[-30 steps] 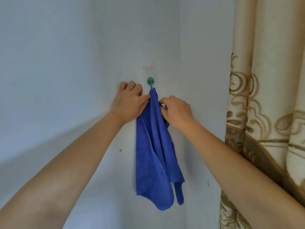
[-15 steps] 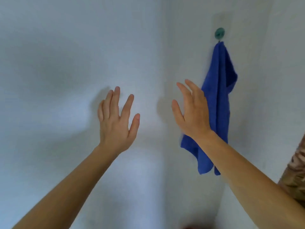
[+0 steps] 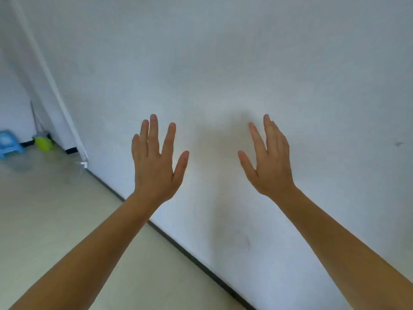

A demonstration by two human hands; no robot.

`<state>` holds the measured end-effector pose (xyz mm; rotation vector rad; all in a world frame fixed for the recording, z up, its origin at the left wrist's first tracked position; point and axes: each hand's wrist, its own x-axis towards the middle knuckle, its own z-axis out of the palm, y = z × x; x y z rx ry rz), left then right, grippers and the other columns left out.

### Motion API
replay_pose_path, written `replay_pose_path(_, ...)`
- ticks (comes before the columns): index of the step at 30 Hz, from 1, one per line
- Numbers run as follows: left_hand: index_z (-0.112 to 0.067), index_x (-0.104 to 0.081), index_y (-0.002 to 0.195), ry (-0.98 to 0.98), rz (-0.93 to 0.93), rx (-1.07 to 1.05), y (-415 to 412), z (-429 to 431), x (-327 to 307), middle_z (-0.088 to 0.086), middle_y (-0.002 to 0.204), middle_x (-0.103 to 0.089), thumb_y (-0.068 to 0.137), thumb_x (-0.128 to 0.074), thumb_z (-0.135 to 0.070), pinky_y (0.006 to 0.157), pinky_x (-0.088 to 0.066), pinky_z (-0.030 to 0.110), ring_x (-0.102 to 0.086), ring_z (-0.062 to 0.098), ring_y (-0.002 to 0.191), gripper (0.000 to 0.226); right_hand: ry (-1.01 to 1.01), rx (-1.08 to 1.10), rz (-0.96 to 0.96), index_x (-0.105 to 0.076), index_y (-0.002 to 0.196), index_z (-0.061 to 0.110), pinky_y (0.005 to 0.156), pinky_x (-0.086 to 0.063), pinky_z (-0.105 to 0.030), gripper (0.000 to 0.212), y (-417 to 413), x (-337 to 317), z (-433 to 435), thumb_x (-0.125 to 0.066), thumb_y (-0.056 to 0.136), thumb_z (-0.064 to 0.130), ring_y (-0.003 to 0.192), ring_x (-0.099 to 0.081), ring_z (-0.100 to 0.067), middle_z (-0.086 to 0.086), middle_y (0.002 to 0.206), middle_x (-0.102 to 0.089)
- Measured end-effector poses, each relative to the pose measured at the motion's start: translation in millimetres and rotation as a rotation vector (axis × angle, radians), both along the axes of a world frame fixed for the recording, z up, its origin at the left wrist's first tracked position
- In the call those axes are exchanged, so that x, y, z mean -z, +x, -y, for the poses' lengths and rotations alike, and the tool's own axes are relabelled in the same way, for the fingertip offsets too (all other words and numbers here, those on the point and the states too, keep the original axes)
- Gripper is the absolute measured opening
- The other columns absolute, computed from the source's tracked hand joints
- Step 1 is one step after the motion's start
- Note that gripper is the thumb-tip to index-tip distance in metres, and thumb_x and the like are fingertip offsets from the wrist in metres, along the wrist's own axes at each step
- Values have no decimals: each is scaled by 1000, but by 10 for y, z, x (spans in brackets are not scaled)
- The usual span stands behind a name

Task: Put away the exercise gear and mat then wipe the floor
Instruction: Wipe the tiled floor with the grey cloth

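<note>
My left hand and my right hand are both raised in front of a plain white wall, fingers spread, backs toward me, holding nothing. They hang side by side with a wide gap between them. The pale floor shows at lower left, meeting the wall along a dark skirting line. The blue cloth, the exercise gear and the mat are out of view.
At the far left, a small blue plastic stool stands on the floor. Beside it a yellow-green dustpan or brush head with a thin handle leans in the corner. A white wall edge runs diagonally down there.
Both hands let go of the blue cloth, which stayed hanging on the wall hook. My view then swung left, so the cloth, hook and curtain left the frame and the floor came in.
</note>
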<state>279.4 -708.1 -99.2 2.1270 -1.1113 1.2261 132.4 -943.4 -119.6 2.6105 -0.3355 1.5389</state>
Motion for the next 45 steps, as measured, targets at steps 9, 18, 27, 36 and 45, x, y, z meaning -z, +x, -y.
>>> replay_pose_path(9,-8,-35,151,46,34,-536,1310,-3945,107,26,160,-18,102,-35,-47,114,-22,61,-15,40,149,63,32,-477,58,-35,155,10,118,-25,-54,62,2816,31,-3251,-49,103,42,150,-23,-40,-23,164,-19)
replay_pose_path(18,-6,-36,150,21,-28,-882,2230,-6063,432,27,159,-20,101,-35,-46,112,-24,62,-20,44,147,63,8,-792,-99,-32,157,14,118,-25,-53,65,4574,323,-5636,-42,103,48,150,-23,-37,-20,165,-17)
replay_pose_path(27,-8,-34,151,46,-134,-963,4413,-6772,887,24,160,-20,102,-33,-47,113,-23,61,-18,41,148,63,22,-848,-126,-32,157,12,120,-24,-53,66,6923,746,-6409,-44,103,47,151,-23,-38,-21,165,-17)
replay_pose_path(36,-11,-30,153,121,-185,-1047,6700,-7832,618,23,161,-16,100,-35,-54,111,-24,64,-16,41,148,69,62,-896,-277,-33,156,13,122,-18,-53,65,9390,623,-7611,-42,103,50,151,-18,-38,-21,166,-10)
replay_pose_path(45,-11,-28,154,75,-232,-1111,8977,-9486,893,23,162,-12,100,-31,-56,113,-21,64,-12,40,150,71,-45,-961,-284,-31,156,13,121,-19,-54,66,11869,803,-9378,-44,102,48,150,-20,-38,-21,166,-10)
